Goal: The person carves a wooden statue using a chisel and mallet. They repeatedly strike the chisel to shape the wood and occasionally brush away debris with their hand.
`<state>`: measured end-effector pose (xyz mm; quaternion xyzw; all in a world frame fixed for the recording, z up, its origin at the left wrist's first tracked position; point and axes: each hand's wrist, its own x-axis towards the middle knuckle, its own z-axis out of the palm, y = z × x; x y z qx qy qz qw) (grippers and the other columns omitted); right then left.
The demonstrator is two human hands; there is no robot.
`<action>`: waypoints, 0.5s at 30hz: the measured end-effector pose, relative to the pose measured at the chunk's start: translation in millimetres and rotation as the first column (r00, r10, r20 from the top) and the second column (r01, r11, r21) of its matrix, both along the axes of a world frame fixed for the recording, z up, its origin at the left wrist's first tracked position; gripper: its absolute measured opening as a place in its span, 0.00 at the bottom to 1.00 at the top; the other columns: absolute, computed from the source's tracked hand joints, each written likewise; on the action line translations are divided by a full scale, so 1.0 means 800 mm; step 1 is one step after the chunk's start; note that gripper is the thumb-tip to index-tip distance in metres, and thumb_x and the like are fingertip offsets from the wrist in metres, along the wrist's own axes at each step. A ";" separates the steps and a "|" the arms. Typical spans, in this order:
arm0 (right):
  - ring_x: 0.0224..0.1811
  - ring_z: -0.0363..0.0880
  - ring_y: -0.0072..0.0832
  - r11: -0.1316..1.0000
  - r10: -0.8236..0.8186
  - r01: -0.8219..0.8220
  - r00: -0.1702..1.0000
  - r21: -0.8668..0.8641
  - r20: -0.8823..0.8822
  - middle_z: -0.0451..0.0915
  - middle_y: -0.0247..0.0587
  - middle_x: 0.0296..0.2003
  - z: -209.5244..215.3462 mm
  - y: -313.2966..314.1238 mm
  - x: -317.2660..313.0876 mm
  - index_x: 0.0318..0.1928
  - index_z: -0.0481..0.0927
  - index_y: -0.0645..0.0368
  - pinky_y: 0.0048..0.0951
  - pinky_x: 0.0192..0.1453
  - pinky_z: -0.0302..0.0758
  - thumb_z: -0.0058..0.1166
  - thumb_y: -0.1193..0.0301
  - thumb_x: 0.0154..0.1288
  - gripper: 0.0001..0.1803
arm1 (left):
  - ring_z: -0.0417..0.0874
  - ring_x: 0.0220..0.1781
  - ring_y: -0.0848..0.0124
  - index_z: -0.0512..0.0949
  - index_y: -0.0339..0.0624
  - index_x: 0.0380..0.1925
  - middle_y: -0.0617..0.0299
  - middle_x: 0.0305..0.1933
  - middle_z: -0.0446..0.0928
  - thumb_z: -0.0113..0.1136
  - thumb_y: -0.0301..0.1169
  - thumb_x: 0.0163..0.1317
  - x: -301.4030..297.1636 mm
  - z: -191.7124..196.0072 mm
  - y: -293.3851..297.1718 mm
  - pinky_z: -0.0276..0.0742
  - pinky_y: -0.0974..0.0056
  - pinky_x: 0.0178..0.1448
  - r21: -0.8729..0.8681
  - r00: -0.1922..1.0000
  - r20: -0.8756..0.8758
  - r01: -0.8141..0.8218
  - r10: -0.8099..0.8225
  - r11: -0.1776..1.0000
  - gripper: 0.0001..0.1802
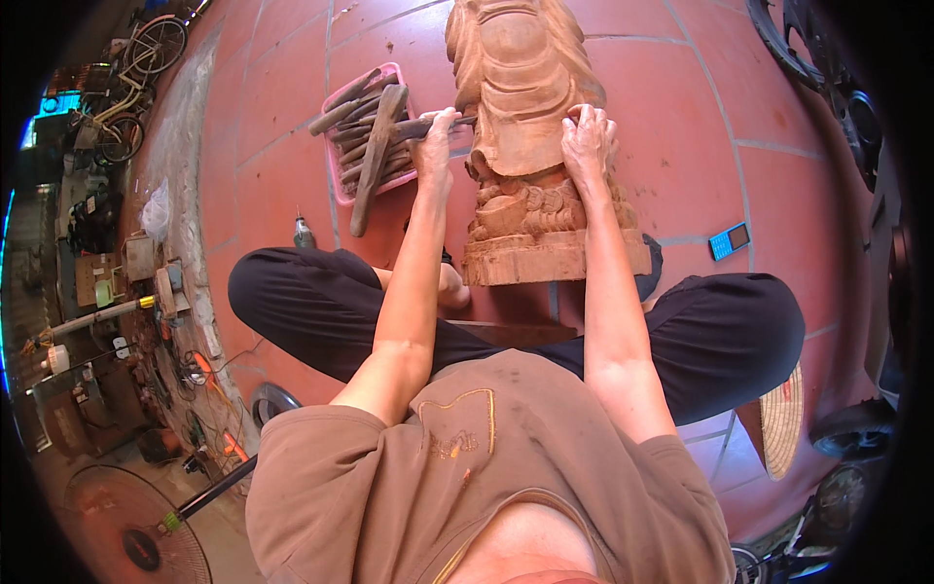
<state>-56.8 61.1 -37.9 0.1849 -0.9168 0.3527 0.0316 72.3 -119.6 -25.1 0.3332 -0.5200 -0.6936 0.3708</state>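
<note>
A tall carved wooden statue [520, 68] lies on the red tiled floor between my crossed legs, its square base [550, 258] toward me. My left hand [435, 144] is shut on a chisel [449, 124] whose tip touches the statue's left side. My right hand [589, 141] rests on the carving's right side, fingers curled against the wood and holding nothing.
A pink tray [336, 165] of several wooden-handled chisels and a long mallet [377, 156] sits left of the statue. A small bottle [304, 232] stands near my left knee, a blue phone [729, 240] at the right, a conical hat [781, 420] by my right knee. Fan, bicycles, clutter at left.
</note>
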 end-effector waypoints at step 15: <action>0.56 0.71 0.42 1.000 0.022 -0.022 1.000 -0.021 -0.020 0.76 0.38 0.48 -0.011 0.003 -0.008 0.45 0.77 0.49 0.49 0.59 0.67 0.58 0.65 0.63 0.11 | 0.83 0.29 0.73 0.80 0.38 0.32 0.58 0.29 0.83 0.65 0.31 0.59 -0.010 0.013 0.010 0.79 0.68 0.38 -0.001 0.964 0.180 0.199 -0.196 0.980 0.07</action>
